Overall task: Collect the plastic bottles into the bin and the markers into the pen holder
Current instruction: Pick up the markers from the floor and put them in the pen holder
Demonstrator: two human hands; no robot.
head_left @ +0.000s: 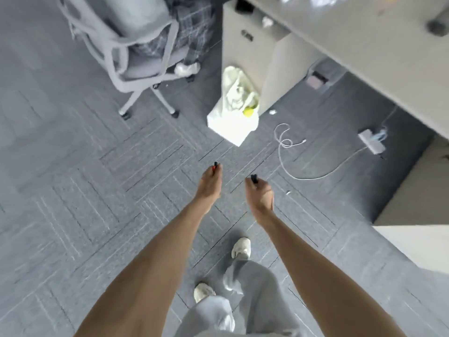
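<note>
Both arms stretch forward over the grey carpet. My left hand (211, 182) is closed around a marker (215, 165) with a red body and black tip poking out above the fingers. A black marker (254, 178) is gripped in my right hand (260, 194), only its dark end showing. Ahead on the floor stands a white bin (232, 127) lined with a pale bag, with a yellow-green object inside. No pen holder can be made out in the blurred view.
A grey office chair (136, 57) stands at the upper left. A white desk (364, 45) runs along the right, with a cabinet beside the bin. A white cable (286, 142) and a power strip (371, 141) lie on the carpet under the desk.
</note>
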